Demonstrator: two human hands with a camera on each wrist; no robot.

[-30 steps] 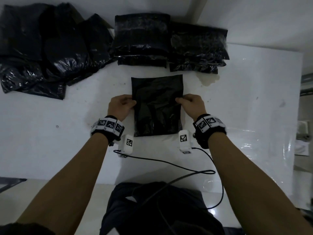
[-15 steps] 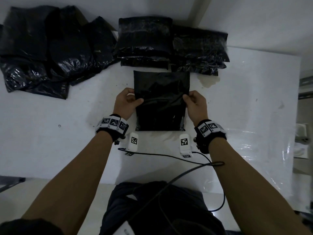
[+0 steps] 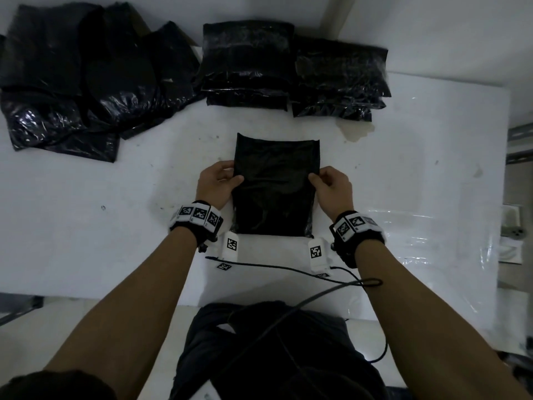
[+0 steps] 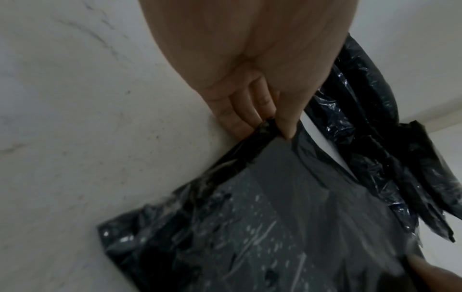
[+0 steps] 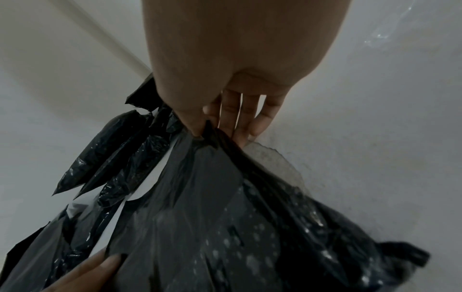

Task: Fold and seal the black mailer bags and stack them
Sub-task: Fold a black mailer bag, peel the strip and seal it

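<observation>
While the black mailer bag lies flat at frame centre on the white worktop, both hands grasp it by its side edges. Left hand: thumb on top of the bag's left edge, fingers tucked beneath, pinching the film; the left wrist view shows the edge bunched between thumb and fingers. Right hand: same pinch on the right edge, thumb above, fingers below. Held part of the bag is raised slightly off the worktop; lower end rests near the two wrist cameras.

Upper centre of the head view: two stacks of folded bags side by side, against the back edge of the worktop, apart from the held bag. Upper left: loose pile of unfolded bags, crumpled and overlapping. A brownish stain marks the worktop just below the right stack. Black cable runs across the lower centre, under the forearms.
</observation>
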